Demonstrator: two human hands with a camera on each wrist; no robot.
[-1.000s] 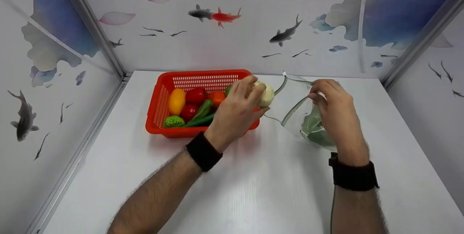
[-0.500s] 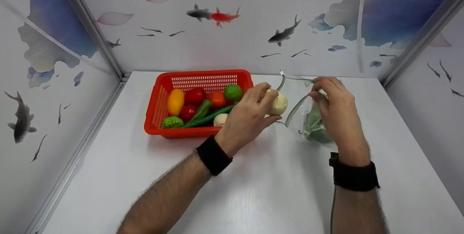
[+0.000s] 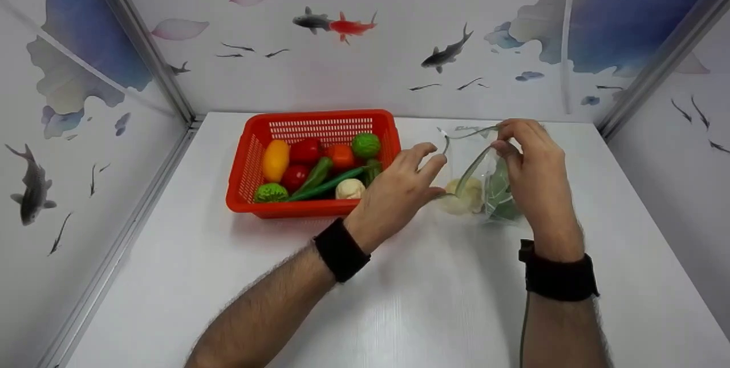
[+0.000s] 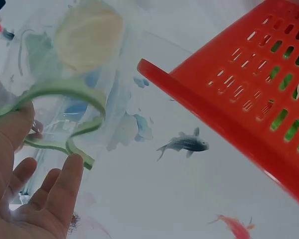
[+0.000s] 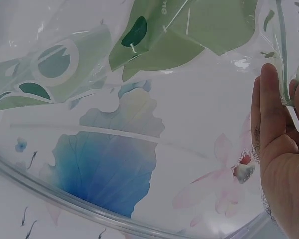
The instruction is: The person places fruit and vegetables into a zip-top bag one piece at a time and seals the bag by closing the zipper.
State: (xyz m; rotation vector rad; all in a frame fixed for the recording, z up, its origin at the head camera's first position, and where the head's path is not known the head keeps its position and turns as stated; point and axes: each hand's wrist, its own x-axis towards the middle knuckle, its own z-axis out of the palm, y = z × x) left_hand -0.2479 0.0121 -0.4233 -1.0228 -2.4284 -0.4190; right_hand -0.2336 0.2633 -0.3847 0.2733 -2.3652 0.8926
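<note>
At the far left, a wall panel carries a painted dark fish (image 3: 34, 185). Next, on the white table (image 3: 433, 311), stands a red plastic basket (image 3: 311, 207) with slotted walls. In it, roughly left to right, lie a ridged light-green vegetable (image 3: 271, 192), a yellow oval fruit (image 3: 276, 161), a red round vegetable (image 3: 295, 176) with a larger red one (image 3: 306, 150) behind it, a green pepper (image 3: 319, 172), a long, slim green vegetable (image 3: 325, 185), an orange-red vegetable (image 3: 341, 157), a cream-coloured round vegetable (image 3: 350, 189) and a green round one (image 3: 365, 145).

The left hand (image 3: 396, 188), below which sits a black wristband (image 3: 342, 250), reaches past the basket's right side with its fingers apart — nothing gripped — and its thumb at the near edge of the bag's mouth. That clear bag (image 3: 505, 199), printed in green and rimmed with a green strip, gapes towards the left hand; a pale round vegetable (image 3: 469, 195) shows inside through the film. Furthest right, the right hand (image 3: 533, 171) has thumb and fingers together, clamped on the bag's rim.
</note>
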